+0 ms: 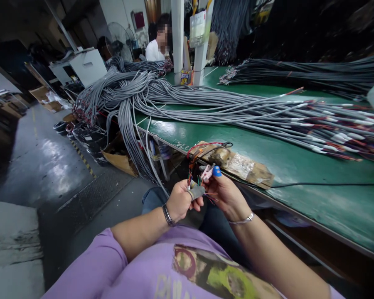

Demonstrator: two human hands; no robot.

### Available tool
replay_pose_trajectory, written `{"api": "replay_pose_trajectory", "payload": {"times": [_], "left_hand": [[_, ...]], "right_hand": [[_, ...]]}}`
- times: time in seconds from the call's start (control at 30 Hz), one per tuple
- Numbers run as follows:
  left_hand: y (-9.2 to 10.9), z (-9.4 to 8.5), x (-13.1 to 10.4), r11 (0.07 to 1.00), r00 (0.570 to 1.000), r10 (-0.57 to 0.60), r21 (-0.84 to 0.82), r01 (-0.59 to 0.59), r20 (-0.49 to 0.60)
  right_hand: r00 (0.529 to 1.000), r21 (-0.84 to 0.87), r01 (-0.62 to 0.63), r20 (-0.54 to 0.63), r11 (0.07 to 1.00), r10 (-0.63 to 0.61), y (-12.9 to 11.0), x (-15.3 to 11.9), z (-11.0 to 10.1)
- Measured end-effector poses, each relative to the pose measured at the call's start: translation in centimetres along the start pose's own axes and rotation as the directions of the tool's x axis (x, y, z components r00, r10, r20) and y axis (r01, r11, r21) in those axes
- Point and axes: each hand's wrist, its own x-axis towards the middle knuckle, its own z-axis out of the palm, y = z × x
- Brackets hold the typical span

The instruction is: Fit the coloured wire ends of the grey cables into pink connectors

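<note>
Near the bench edge, my left hand is closed around the stripped end of a grey cable, with a grey cover on its thumb. Thin coloured wires fan out between my hands. My right hand, a blue cover on one fingertip, is closed beside a small pale clip-like piece and the wires; exactly what its fingers grip is hard to make out. Just beyond my hands, a taped wooden block lies on the bench edge with red and black leads on it.
Long grey cables cover much of the green bench and hang over its left end. A black cord runs right from the block. A white post stands behind; a person sits beyond.
</note>
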Motion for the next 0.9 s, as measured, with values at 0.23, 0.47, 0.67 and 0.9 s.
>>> {"api": "replay_pose_trajectory", "payload": {"times": [0.23,0.47,0.67,0.9], "left_hand": [[-0.1,-0.3,-0.3,1.000,1.000,0.004,-0.013,-0.004,0.001],[-0.4,-0.9,-1.4,1.000,0.999,0.005,-0.008,-0.006,-0.041],[-1.0,-1.7,-1.1,0.998,0.991,0.049,-0.022,-0.052,-0.127],[-1.6,-1.5,-0.7,0.998,0.991,0.057,-0.022,-0.060,-0.123]], "right_hand": [[0.997,0.048,-0.049,0.067,0.998,0.045,0.2,-0.5,0.1],[0.985,-0.016,-0.160,0.060,0.987,0.160,-0.3,-1.5,-1.5],[0.962,-0.234,-0.097,0.228,0.967,0.152,0.5,-4.4,-2.0],[0.943,-0.541,0.319,0.100,0.778,-0.318,2.6,-5.3,0.1]]}}
